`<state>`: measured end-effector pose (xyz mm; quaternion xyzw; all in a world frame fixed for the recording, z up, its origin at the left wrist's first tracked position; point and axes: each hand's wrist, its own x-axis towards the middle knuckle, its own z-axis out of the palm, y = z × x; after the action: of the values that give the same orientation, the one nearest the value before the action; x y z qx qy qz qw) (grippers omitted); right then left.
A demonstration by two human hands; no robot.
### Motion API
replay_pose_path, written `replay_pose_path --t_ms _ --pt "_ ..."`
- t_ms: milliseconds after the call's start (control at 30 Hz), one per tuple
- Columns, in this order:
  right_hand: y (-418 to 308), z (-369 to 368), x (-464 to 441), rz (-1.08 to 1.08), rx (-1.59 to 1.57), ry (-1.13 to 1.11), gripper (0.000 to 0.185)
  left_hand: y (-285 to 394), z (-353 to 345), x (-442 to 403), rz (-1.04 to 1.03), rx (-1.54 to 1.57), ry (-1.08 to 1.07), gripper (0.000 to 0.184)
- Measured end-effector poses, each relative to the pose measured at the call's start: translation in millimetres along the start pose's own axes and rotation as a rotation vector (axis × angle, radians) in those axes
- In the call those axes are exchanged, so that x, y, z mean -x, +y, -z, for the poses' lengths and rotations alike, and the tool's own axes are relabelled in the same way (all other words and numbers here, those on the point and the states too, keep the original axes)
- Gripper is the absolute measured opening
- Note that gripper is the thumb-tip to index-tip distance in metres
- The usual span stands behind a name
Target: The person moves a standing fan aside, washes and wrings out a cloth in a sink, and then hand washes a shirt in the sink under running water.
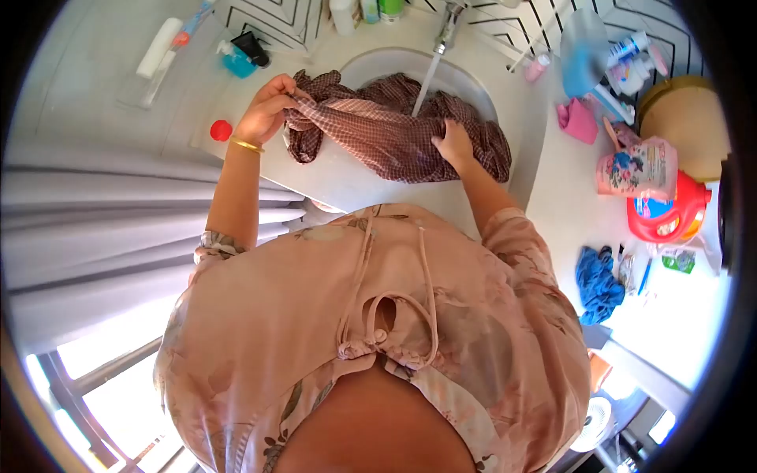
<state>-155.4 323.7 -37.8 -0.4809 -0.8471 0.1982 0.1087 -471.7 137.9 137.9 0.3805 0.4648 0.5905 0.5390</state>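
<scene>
A brown-and-white checked cloth (371, 138) lies bunched across the sink (378, 57) and over its front rim. Water runs onto it from the tap (451, 27). My left hand (266, 110) pinches the cloth's left end, holding it raised beside the basin. Over on the right, my right hand (455, 145) grips the cloth near its front, with the thumb showing and the other fingers partly hidden in the folds. Whether the cloth is a shirt or another garment, I cannot tell.
A red cap (221, 130) sits left of the sink. Behind it stand a teal pump bottle (236, 59) and a black tube (251, 49). On the right counter are a pink pouch (637, 169), a red detergent jug (669, 211) and a blue cloth (599, 285).
</scene>
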Motion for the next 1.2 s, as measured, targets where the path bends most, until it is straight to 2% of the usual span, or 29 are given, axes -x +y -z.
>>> replay_pose_path --t_ms 67,167,200,300,333,433,500,600,700,733,767,800,900,933,967,1033,1067,1133,1167,1200 --pt "2.5 -11.1 -1.0 -0.011 0.024 -0.101 0.028 3.9 -2.6 2.4 -0.020 -0.025 0.013 0.016" --pt "-3.0 10.2 7.7 -0.023 -0.040 -0.128 0.023 10.3 -2.5 2.9 -0.045 -0.107 0.027 0.016" --pt "10.6 4.4 4.9 0.064 -0.034 -0.058 0.017 9.3 -0.7 1.6 -0.054 -0.109 0.009 0.015" --pt "29.4 -0.7 -6.6 0.219 -0.325 0.101 0.010 6.6 1.2 -1.7 -0.068 -0.101 0.040 0.014" --pt "34.4 -2.0 -10.0 0.115 -0.422 0.052 0.010 6.2 0.6 -3.4 -0.061 -0.090 0.059 0.013" --pt "9.2 48.7 -15.3 -0.472 -1.516 -0.153 0.010 4.2 0.0 -13.6 -0.053 -0.067 0.113 0.012" --pt "32.0 78.3 -34.7 -0.270 -1.685 -0.142 0.015 3.5 6.2 -24.5 -0.063 -0.070 0.158 0.013" --pt "11.3 182.6 -26.8 -0.088 -1.873 -0.063 0.015 7.9 13.5 -42.0 -0.169 -0.071 0.205 0.014" --pt "48.8 144.1 -31.3 -0.083 -1.224 -0.063 0.023 8.7 -10.0 -52.4 -0.096 -0.116 0.241 0.016" --pt "48.2 112.1 -24.5 0.068 -0.544 -0.212 0.036 5.1 -21.1 -54.7 -0.082 -0.193 0.238 0.020" --pt "15.3 126.1 -6.9 0.300 -0.059 -0.422 0.042 -3.0 -24.6 -61.5 -0.060 -0.260 0.161 0.021" --pt "22.7 103.7 -4.5 0.450 0.095 -0.386 0.036 -13.7 -24.7 -68.9 -0.040 -0.329 0.089 0.022" --pt "5.4 134.6 -7.1 0.075 -0.779 -0.241 0.034 -16.8 -25.9 -77.6 0.034 -0.475 -0.017 0.024" --pt "-17.3 164.7 -0.3 0.162 -0.986 -0.139 0.035 -16.3 -27.9 -79.3 0.064 -0.511 -0.043 0.024" --pt "-38.1 192.8 4.1 0.254 -1.190 -0.030 0.037 -9.7 -35.6 -77.2 0.068 -0.321 -0.008 0.024" --pt "-41.5 210.5 0.4 0.237 -1.655 0.043 0.047 8.6 -55.7 -71.4 0.072 0.053 0.047 0.024" --pt "-41.9 214.6 -0.8 0.223 -1.890 0.083 0.053 4.7 -61.4 -77.5 0.048 0.130 0.094 0.024" --pt "-18.7 164.4 -19.2 0.214 -2.086 -0.210 0.043 -2.5 -88.7 -81.2 0.028 -0.098 0.108 0.024" --pt "-28.4 136.2 -19.7 0.118 -2.111 -0.322 0.044 -6.3 -102.8 -82.9 0.017 -0.211 0.119 0.024" --pt "-49.8 108.9 -12.7 0.016 -2.080 -0.403 0.045 -21.7 -110.7 -89.4 0.139 -0.104 0.065 0.025"
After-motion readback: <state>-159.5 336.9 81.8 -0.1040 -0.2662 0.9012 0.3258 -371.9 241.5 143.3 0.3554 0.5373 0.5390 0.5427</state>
